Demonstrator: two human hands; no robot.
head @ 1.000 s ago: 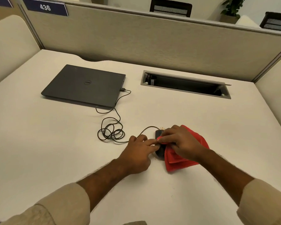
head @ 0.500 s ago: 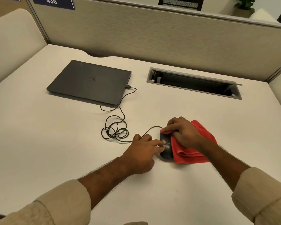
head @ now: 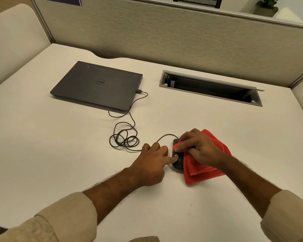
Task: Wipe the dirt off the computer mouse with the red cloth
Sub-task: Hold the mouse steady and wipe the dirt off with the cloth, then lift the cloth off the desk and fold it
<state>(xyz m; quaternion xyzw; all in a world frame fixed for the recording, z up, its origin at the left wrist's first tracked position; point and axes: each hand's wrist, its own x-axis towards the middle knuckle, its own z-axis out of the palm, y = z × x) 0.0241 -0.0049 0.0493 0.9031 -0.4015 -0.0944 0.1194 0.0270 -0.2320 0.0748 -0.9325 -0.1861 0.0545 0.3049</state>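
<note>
Wipe in progress: right hand point(head: 200, 148) presses red cloth point(head: 202, 169) on mouse point(head: 178, 164) top, left hand point(head: 153, 162) curled, fingertip steadying mouse side; remaining dirt can't be judged.

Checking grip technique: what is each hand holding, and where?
Right hand presses the folded red cloth onto the black computer mouse; left hand steadies the mouse's left side.

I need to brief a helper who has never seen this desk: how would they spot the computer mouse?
Start at the closed dark grey laptop and follow its thin black cable toward the person. It ends at the small black computer mouse, between the left hand and the red cloth.
</note>
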